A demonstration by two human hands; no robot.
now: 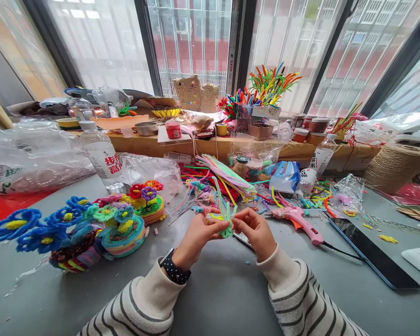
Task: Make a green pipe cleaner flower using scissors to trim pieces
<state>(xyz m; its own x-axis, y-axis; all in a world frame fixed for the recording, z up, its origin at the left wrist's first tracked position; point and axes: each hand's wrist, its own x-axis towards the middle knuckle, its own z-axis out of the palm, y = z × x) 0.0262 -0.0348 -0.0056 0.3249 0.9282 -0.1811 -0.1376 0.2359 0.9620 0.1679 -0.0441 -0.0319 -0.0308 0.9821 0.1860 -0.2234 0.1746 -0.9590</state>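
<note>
Strands of light-green pipe cleaner form a small looped piece above the middle of the grey desk. The left hand holds it from one side, and the right hand pinches it from the other between thumb and fingertips. Rightward lie a pink glue gun and a dark-screened phone; blue fuzzy flowers stand leftward.

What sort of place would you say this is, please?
Probably a craft workspace: a pink glue gun, a bundle of pastel pipe cleaners and blue fuzzy flowers share the grey table.
</note>
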